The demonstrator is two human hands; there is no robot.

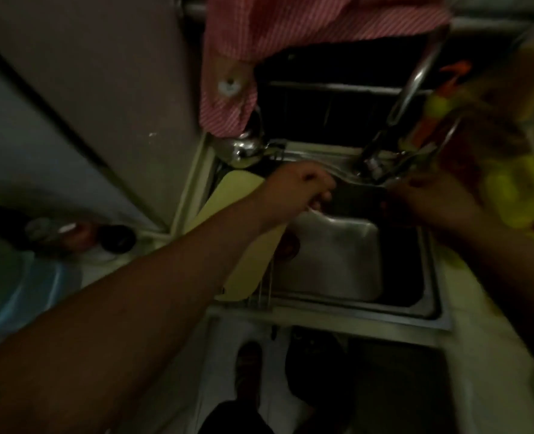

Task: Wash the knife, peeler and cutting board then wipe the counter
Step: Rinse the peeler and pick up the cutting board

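Observation:
The view is dark and blurred. My left hand (297,189) reaches over the steel sink (353,311) with its fingers curled around a small pale item (315,208) that I cannot identify. A pale yellow cutting board (243,252) leans at the sink's left side, partly under my left forearm. Over the sink's back right corner, my right hand (428,198) sits just below the base of the faucet (412,86). It is too blurred to tell whether it holds anything. I cannot make out a knife or a peeler.
A red-striped cloth (243,57) hangs above the sink's back left. A shiny metal piece (246,147) sits below it. Yellow and orange bottles (437,111) crowd the right counter (484,324). Dark bottles (115,239) lie at the left. A foot (248,364) shows below.

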